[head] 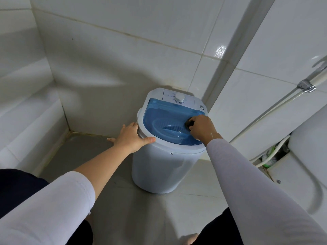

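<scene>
Washer lid (pixel 166 119) | right hand (pixel 201 128) grips dark object (pixel 189 123) on it | left hand (pixel 130 137) spread on rim (pixel 174 149)

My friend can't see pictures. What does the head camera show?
A person's right hand holds a small dark object on the see-through blue lid of a small white washing machine, while the left hand rests on its left rim. The machine stands against a white-tiled wall, beside a toilet.
</scene>
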Tool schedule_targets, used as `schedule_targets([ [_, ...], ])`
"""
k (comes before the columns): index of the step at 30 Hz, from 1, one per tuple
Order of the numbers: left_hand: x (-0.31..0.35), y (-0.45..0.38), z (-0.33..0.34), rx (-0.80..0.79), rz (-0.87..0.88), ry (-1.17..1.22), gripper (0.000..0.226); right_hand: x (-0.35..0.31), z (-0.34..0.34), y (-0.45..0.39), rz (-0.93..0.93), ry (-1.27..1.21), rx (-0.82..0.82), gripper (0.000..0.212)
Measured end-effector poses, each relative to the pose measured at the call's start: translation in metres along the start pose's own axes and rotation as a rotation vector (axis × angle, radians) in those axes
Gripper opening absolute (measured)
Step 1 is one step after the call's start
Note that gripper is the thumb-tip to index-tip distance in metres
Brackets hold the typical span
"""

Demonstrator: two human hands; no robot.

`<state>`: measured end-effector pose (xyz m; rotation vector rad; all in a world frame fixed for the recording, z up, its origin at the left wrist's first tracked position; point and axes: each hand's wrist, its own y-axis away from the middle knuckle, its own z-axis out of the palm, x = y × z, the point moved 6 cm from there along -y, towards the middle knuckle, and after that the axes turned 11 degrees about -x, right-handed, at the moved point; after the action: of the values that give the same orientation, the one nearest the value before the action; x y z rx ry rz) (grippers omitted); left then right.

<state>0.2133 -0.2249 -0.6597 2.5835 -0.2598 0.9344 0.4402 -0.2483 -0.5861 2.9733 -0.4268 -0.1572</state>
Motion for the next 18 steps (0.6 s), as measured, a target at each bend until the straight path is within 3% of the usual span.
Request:
schedule_targets([
  [11,-0.006,0.002,-0.001,0.014,0.060,-0.028,0.093,0.031,-0.005,0.013,0.133,-0.091,-0.012,0.028],
  [18,-0.026,-0.007,-0.006,-0.006,0.123,-0.121,0.089,-0.055,-0.029,0.007,-0.117,-0.040,0.018,0.032],
])
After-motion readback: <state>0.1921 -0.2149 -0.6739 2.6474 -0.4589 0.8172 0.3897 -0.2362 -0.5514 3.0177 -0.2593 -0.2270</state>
